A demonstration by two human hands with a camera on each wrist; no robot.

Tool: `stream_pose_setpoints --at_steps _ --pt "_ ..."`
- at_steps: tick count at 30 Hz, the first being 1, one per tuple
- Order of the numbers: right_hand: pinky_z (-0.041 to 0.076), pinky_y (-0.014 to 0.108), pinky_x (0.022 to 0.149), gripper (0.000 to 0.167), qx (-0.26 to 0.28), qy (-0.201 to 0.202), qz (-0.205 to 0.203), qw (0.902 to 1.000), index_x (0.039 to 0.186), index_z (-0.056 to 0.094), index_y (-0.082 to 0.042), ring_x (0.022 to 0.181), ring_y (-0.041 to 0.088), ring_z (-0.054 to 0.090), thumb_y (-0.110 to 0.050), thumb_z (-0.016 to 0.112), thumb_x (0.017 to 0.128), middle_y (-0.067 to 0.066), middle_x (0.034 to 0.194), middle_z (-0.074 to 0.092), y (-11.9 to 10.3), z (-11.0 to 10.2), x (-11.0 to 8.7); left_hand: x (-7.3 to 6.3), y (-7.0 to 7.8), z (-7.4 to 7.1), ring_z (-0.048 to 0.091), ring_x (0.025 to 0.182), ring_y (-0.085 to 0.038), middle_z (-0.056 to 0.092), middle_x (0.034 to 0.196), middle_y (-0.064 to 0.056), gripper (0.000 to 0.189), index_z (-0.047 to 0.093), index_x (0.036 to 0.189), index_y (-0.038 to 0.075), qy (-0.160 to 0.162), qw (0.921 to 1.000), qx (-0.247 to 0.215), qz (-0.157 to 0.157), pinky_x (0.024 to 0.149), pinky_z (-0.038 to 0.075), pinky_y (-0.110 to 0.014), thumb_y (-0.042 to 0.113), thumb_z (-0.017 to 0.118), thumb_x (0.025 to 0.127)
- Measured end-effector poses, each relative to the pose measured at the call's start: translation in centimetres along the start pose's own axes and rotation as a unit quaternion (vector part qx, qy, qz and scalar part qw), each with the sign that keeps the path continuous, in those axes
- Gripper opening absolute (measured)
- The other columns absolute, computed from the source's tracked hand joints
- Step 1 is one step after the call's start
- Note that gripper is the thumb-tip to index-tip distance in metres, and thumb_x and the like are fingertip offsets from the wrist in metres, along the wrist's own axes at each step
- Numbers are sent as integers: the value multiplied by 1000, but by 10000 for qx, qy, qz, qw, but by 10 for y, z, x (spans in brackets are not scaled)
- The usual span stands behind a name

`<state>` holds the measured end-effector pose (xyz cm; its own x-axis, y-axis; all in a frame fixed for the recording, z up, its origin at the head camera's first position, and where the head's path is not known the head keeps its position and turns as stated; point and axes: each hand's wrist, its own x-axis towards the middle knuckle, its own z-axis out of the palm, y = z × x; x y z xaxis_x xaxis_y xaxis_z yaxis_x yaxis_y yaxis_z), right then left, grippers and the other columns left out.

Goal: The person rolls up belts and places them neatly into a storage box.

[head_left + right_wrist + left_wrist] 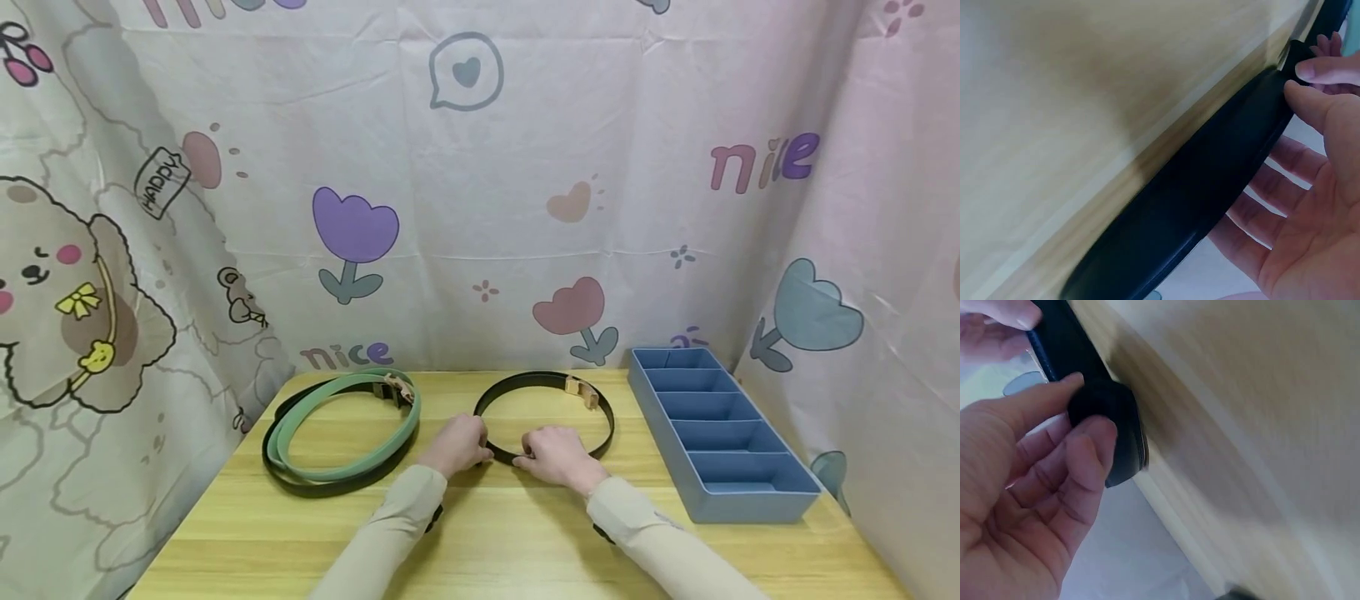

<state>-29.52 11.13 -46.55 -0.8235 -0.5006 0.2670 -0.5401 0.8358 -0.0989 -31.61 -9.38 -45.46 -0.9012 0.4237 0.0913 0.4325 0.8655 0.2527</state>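
A black belt (517, 382) with a gold buckle (581, 390) stands on edge in a loop on the table. My left hand (459, 446) pinches the near left part of this loop between thumb and fingers. In the left wrist view, the thumb presses near a rounded, folded-looking portion of the belt strap (1069, 347). Just to the right, my right hand (558, 457) holds the near side of the loop. Its thumb lies on the strap's inner or outer face (1191, 181), fingers behind, in the right wrist view. Both hands' fingertips are close together.
At the left lie a coiled green belt (411, 427) and a black belt (318, 490), overlapping, with buckles at their far right. A blue-grey box (675, 479) with several compartments stands on the right of the wooden table (517, 542). Patterned cloth (480, 183) hangs behind.
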Motion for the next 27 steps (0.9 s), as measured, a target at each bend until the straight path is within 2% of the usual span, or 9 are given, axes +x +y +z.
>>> stream_pose_setpoints --at_steps 3,6,11,16,19,23,27 --pt "39 34 50 29 -55 -71 -13 10000 68 57 -20 58 12 52 -37 71 86 -7 62 56 -2 2 2 -3 1 2 47 51 -7 54 53 9 31 60 58 18 -148 9997 -159 102 53 41 -23 25 82 79" --pt "43 35 51 26 -46 -142 116 9998 66 55 -19 59 13 52 -26 69 86 -4 63 56 1 4 1 -7 -1 3 45 49 -7 53 51 10 33 59 54 19 -293 9991 -276 122 52 41 -23 25 82 77" --pt "47 38 52 22 -154 -135 409 9990 61 50 -16 59 14 50 -10 62 78 -1 63 55 7 0 1 -9 -8 2 47 51 -8 55 55 8 29 60 57 18 -383 9979 -518 58 52 41 -25 23 82 75" --pt "45 39 53 32 -99 -110 268 9995 62 51 -17 61 16 54 -24 69 87 -2 63 56 7 -1 4 -8 -10 0 47 52 -9 56 58 7 27 63 65 16 -477 9963 -712 -5 52 40 -26 34 75 82" --pt "47 39 54 35 -41 -97 311 9995 61 53 -17 61 16 56 -30 71 89 -2 62 59 8 1 6 -9 -10 -2 49 52 -7 58 58 7 27 66 69 16 -597 9940 -910 128 53 42 -25 38 74 82" --pt "49 43 56 30 -260 44 667 9974 64 58 -17 64 19 60 -27 71 89 0 68 63 13 4 9 -11 -11 -7 51 60 -5 60 64 9 10 71 76 14 -675 9930 -826 500 60 45 -23 21 78 76" --pt "47 44 66 21 -718 248 942 9926 71 67 -14 81 26 58 -28 73 87 6 80 62 23 7 11 -18 -9 -12 51 57 -5 60 61 9 11 71 69 14 -945 9918 -678 521 58 44 -22 12 80 75"
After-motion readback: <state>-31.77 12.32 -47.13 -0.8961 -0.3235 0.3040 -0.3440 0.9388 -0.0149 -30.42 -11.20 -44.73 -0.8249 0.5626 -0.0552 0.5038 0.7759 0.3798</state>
